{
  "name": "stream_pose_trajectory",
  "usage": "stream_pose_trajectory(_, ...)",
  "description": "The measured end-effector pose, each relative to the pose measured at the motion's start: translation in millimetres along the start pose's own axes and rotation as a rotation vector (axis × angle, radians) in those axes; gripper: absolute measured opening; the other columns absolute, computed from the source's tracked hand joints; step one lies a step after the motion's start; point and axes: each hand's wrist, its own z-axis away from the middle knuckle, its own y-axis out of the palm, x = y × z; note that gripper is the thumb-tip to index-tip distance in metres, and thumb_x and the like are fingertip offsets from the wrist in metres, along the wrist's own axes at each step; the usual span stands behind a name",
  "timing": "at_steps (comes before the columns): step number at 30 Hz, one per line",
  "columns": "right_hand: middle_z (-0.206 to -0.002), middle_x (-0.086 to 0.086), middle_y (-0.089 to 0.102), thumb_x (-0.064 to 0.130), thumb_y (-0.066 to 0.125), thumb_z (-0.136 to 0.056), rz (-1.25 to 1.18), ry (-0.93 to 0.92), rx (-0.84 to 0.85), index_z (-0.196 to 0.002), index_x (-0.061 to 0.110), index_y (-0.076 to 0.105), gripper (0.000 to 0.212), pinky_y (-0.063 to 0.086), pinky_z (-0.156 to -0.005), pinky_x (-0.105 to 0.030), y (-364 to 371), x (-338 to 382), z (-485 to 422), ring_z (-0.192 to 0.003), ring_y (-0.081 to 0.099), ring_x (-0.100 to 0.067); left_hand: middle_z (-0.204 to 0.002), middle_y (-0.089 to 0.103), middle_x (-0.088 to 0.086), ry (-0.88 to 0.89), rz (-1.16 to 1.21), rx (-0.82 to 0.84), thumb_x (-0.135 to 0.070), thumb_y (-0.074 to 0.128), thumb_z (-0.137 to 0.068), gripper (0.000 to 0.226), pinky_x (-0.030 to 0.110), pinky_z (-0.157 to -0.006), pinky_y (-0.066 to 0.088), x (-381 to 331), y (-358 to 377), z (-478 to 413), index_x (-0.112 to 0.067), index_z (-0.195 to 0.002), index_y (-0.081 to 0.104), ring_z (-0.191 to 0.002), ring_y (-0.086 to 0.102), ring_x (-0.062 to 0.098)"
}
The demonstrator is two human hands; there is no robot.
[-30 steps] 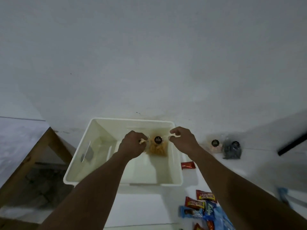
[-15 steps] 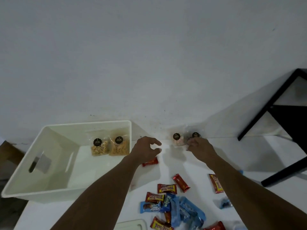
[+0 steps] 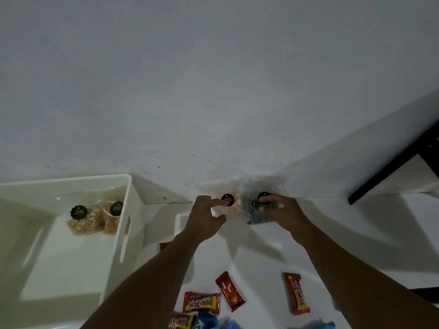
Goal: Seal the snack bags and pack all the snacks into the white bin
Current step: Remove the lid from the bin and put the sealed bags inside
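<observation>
Two hands were at the worktop's (image 3: 261, 252) far edge: left hand (image 3: 204, 219) pinching the pale snack bag (image 3: 234, 208), right hand (image 3: 283, 211) curled round the dark snack bag (image 3: 256, 213) touching it. Farther left, the white bin (image 3: 71, 182) held two filled bags (image 3: 86, 222); wrapped bars (image 3: 229, 290) lay nearer.

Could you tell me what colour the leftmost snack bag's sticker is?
The sticker is black; head view shows it.
</observation>
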Motion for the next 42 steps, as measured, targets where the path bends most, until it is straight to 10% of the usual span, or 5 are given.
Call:
stream_pose_trajectory(5, -0.101, -0.007, 0.068, -0.008, 0.071, -0.082, -0.085, 0.069, -0.029, -0.106, 0.007, 0.072, 0.028, 0.05, -0.054, -0.012, 8, -17, -21, -0.084, 0.064, -0.018, -0.099, 0.059, -0.022, -0.03, 0.124, -0.032, -0.003, 0.08, -0.076, 0.035, -0.001, -0.083, 0.04, 5, 22, -20, -0.022, -0.105, 0.078, -0.1, 0.06, 0.007)
stream_pose_trajectory(10, -0.103, -0.002, 0.07, -0.005, 0.072, -0.077, 0.043, 0.094, -0.065, -0.097, 0.015, 0.072, 0.029, 0.057, -0.089, -0.046, 15, -34, 2, -0.097, 0.067, -0.025, -0.091, 0.073, -0.009, -0.137, 0.186, -0.098, 0.0, 0.079, -0.075, 0.032, 0.008, -0.076, 0.047, 3, 32, -20, -0.031, -0.076, 0.076, -0.092, 0.068, 0.01)
stream_pose_trajectory(21, -0.098, 0.001, 0.069, -0.006, 0.071, -0.074, 0.061, -0.091, -0.057, -0.078, 0.027, 0.071, 0.033, 0.056, -0.089, -0.053, 23, 49, 73, -0.101, 0.066, -0.031, -0.09, 0.07, -0.007, -0.001, 0.14, -0.117, -0.005, 0.076, -0.074, 0.024, 0.025, -0.079, 0.051, -10, -77, 45, -0.028, -0.078, 0.077, -0.085, 0.066, 0.012)
stream_pose_trajectory(36, -0.108, 0.0, 0.06, 0.002, 0.066, -0.079, 0.186, -0.433, -0.026, -0.091, 0.024, 0.069, 0.025, 0.039, -0.067, -0.011, 244, 205, 158, -0.094, 0.055, -0.014, -0.081, 0.071, -0.016, -0.09, 0.112, -0.286, -0.001, 0.071, -0.076, 0.038, 0.028, -0.062, 0.058, 111, -317, 168, -0.038, -0.077, 0.077, -0.065, 0.07, 0.014)
stream_pose_trajectory(42, -0.106, -0.001, 0.061, 0.002, 0.068, -0.08, 0.311, -0.396, 0.069, -0.091, 0.021, 0.066, 0.022, 0.041, -0.078, -0.023, 308, 207, 151, -0.093, 0.054, -0.015, -0.075, 0.074, -0.007, -0.12, 0.126, -0.172, 0.002, 0.07, -0.073, 0.037, 0.035, -0.066, 0.061, 183, -339, 167, -0.033, -0.079, 0.079, -0.057, 0.069, 0.012)
